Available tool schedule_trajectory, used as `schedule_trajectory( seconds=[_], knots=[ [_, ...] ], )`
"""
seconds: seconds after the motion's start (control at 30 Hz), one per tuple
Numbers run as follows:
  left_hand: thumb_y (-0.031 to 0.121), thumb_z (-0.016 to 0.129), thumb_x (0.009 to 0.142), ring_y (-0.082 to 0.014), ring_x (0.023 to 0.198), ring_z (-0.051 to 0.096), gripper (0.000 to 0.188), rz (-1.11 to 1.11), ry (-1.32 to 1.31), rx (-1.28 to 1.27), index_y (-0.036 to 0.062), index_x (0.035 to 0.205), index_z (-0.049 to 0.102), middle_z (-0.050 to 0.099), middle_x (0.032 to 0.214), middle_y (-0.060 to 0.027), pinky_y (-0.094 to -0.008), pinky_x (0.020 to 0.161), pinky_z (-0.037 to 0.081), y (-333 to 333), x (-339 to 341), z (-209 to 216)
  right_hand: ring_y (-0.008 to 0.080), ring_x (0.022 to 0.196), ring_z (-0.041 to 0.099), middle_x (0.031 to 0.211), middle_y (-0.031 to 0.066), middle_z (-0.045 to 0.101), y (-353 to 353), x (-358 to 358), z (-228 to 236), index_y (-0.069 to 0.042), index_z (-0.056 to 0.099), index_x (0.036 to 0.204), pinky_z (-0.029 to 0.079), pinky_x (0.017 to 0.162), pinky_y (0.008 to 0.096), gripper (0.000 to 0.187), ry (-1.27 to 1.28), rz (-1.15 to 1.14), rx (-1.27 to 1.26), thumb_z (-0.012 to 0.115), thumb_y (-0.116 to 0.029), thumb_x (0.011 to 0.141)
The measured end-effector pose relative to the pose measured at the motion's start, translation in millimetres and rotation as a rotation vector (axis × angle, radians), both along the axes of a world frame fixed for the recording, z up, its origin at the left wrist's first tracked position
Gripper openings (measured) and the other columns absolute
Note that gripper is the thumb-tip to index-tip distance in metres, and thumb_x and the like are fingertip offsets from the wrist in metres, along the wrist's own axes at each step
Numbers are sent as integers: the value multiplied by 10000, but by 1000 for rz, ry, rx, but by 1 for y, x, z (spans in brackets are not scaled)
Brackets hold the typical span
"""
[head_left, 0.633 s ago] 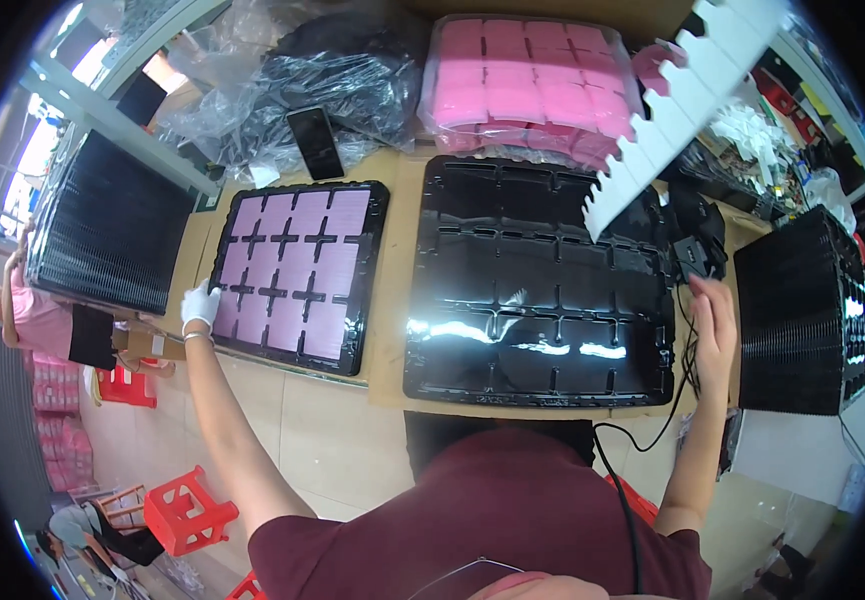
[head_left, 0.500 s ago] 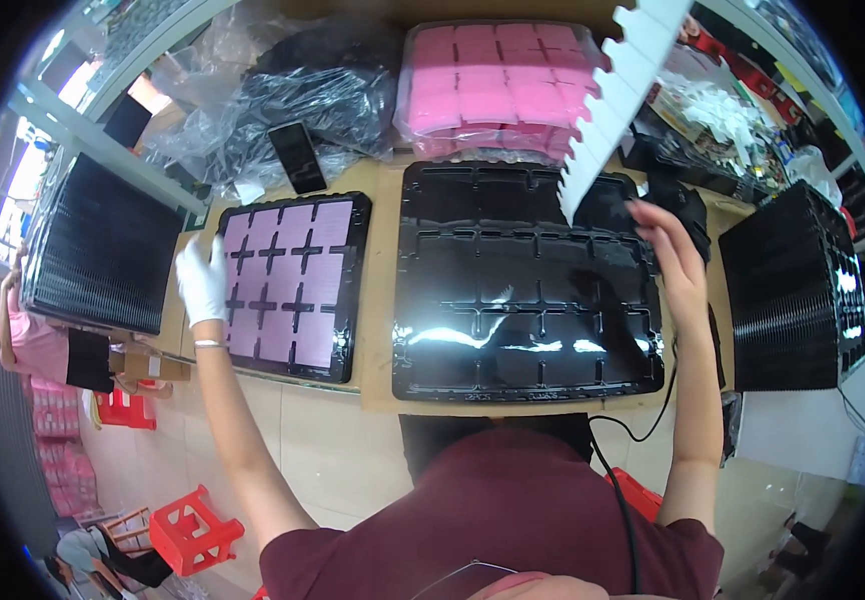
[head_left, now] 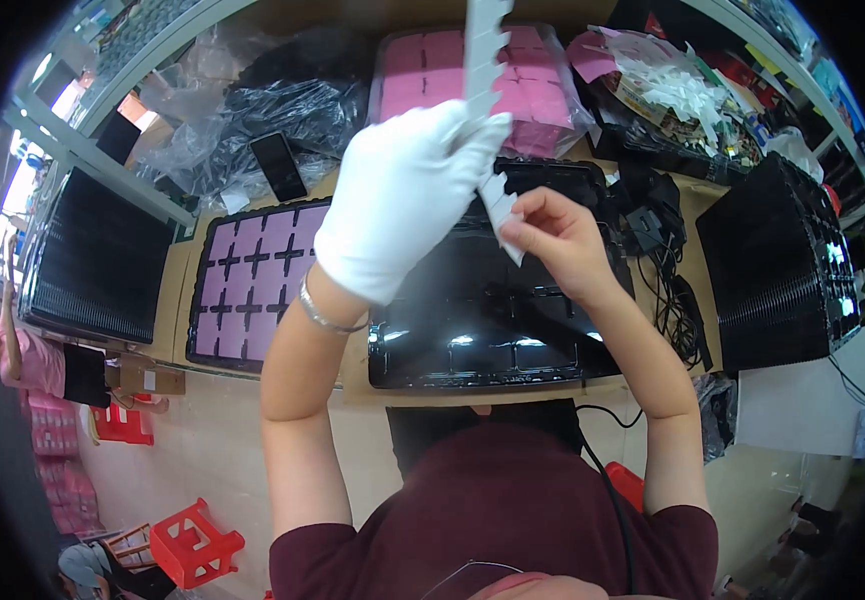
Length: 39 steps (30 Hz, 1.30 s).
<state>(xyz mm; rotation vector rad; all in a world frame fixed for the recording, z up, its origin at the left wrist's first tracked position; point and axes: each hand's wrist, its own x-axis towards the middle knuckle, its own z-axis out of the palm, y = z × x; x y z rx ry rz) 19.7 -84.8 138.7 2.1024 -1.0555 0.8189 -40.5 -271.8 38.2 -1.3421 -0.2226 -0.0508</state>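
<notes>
A long white strip with a saw-toothed edge (head_left: pixel 484 65) comes down from the top of the view. My left hand (head_left: pixel 392 200), in a white glove, is closed with its fingertips pinching the strip partway along. Bare-fingered, my right hand (head_left: pixel 564 245) pinches the strip's lower end between thumb and fingers. Both hands are raised above a black plastic tray (head_left: pixel 482 340) with shallow compartments. The gloved hand and its forearm hide part of that tray. To its left lies a black tray filled with pink-purple flat pieces (head_left: pixel 242 290), partly covered by my left forearm.
Tall stacks of black trays stand at left (head_left: pixel 102 255) and right (head_left: pixel 777 265). Behind are a bagged pink stack (head_left: pixel 422 75), crumpled plastic bags (head_left: pixel 292 110), a phone (head_left: pixel 278 167) and a bin of white scraps (head_left: pixel 682 95). Cables (head_left: pixel 667 290) lie right of the tray.
My left hand has moved right and up from beside the pink-purple tray onto the strip. The strip and my right hand have shifted left, and the right fingers now pinch its lower end.
</notes>
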Motion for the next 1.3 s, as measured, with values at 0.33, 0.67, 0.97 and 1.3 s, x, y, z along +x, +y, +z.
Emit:
schedule_trajectory(
  seconds=[0.33, 0.67, 0.97, 1.3],
  knots=[
    [272, 720, 929, -32, 594, 517, 266, 117, 834, -418, 39, 1058, 736, 653, 698, 0, -218, 551, 432, 36, -31, -55, 91, 720, 516, 793, 6, 532, 10, -16, -16, -37, 526, 955, 419, 643, 259, 259, -176, 321, -416, 457, -260, 1068],
    [239, 711, 939, -23, 614, 512, 242, 196, 765, -364, 29, 1057, 731, 657, 715, 1, -212, 564, 428, 56, -35, -60, 163, 570, 431, 640, 10, 388, 28, -8, -13, -143, 436, 711, 334, 513, 279, 342, -1363, -307, -1247, 704, -289, 864],
    [183, 694, 952, 3, 598, 467, 201, 279, 763, -644, 20, 1064, 729, 664, 793, 34, -175, 519, 346, 108, -23, -45, 314, 940, 535, 870, 101, 605, 27, 138, -64, -111, 638, 759, 380, 776, 455, 349, -483, -68, -1096, 594, -414, 928],
    [196, 731, 925, -7, 613, 459, 227, 290, 865, -651, 24, 1073, 732, 645, 791, 45, -183, 550, 352, 104, -30, -42, 279, 943, 502, 852, 71, 590, 16, 175, -69, -112, 636, 776, 336, 780, 427, 360, -596, -143, -1438, 689, -460, 851]
  ],
)
